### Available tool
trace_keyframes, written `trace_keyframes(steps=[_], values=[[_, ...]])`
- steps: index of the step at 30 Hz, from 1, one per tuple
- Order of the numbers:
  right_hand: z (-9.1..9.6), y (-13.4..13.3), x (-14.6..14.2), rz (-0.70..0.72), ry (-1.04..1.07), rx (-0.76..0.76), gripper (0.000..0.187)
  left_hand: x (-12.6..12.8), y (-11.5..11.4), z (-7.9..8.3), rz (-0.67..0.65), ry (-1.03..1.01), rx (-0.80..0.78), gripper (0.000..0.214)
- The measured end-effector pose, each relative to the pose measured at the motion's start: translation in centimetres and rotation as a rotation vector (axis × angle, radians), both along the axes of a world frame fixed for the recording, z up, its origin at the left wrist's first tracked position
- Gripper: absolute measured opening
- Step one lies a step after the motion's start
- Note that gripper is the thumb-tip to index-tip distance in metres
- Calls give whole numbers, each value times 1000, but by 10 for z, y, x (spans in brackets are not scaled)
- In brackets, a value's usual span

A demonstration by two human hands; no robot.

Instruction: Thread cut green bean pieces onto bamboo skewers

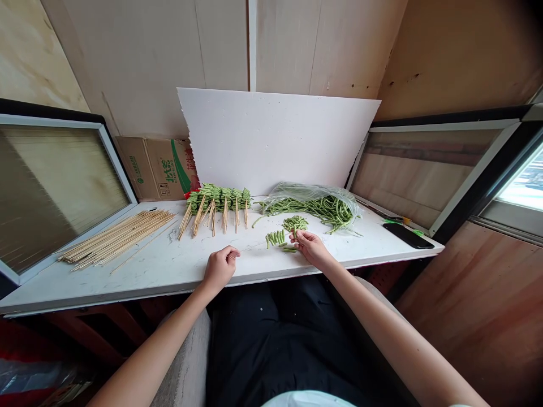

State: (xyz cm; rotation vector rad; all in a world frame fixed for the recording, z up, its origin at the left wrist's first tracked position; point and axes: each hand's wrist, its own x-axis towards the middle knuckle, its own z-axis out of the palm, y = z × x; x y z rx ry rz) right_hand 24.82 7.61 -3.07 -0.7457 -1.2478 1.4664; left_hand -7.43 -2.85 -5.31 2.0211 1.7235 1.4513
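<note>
My left hand (220,264) rests near the front edge of the white table (169,265), fingers curled in a pinch; what they hold is too thin to make out. My right hand (311,245) sits to the right of it, its fingertips closed on a short green bean piece (294,232). Just beyond lie two small heaps of cut bean pieces (276,238). Farther back a stack of skewered beans (218,202) lies with the stick ends pointing toward me.
A pile of bare bamboo skewers (116,240) lies at the left. A clear bag of long green beans (318,204) lies at the back right. A black phone (408,235) rests at the right edge. A white board (275,138) leans on the wall.
</note>
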Motion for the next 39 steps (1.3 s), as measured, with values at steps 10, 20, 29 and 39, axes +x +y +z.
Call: trace_keyframes(steps=[10,20,29,39], values=[[0,-1,0,11,-43,49,39,0,0,-1,6,12,-5,26],[1,-2,0,-10,-10,0,39,0,0,-1,17,20,1,25],[-1,-1,2,-15,-22,5,42,0,0,-1,23,19,4,25],[0,-1,1,-35,-17,-2,42,0,0,-1,20,14,-7,24]])
